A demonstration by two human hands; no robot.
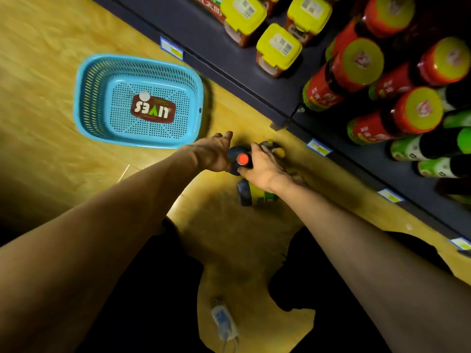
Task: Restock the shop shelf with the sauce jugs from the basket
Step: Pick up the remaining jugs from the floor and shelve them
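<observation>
Fingers: right hand [263, 166] curls over a red-capped sauce jug [238, 160]; left hand [215, 154] lies flat-fingered against its side | Head view: jug on floor [51, 59], a second jug [254, 193] at its 5 o'clock; basket [137, 100], bare of jugs, at 10 o'clock; shelf [254, 80] at 1 o'clock | Step: judged pick-up | Next: needs a firm lift toward the shelf.

A yellow wooden floor [51, 59] carries a blue plastic basket [86, 98] with a red label stuck inside; near it stand dark sauce jugs [257, 194], one with a red cap; a small white device [223, 319] lies lower down; the dark shelf [204, 39] holds yellow-lidded jars [279, 45], red-wrapped bottles [356, 67] and green-labelled bottles [420, 149].
</observation>
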